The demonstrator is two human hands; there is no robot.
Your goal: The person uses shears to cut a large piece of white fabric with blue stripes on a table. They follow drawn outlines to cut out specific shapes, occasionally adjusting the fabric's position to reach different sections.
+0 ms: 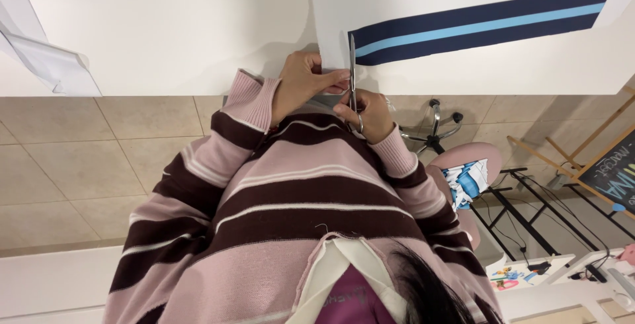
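A white sheet (410, 0) with a dark blue and light blue stripe (476, 26) lies on the white table (165, 26). My left hand (299, 82) pinches the sheet's near edge just left of the stripe's end. In my right hand (372, 114) is a pair of silver scissors (352, 66), fingers through the handles. The blades point away from me and sit at the stripe's left end. Both hands nearly touch at the table's edge. My pink and dark brown striped sleeves fill the foreground.
A curled white paper piece (49, 63) lies at the table's left. Below is beige tile floor (79, 159). To the right stand a pink chair (466, 165), a swivel chair base (433, 125), a wooden easel with a chalkboard (608, 172) and a low white surface with small colourful items (529, 272).
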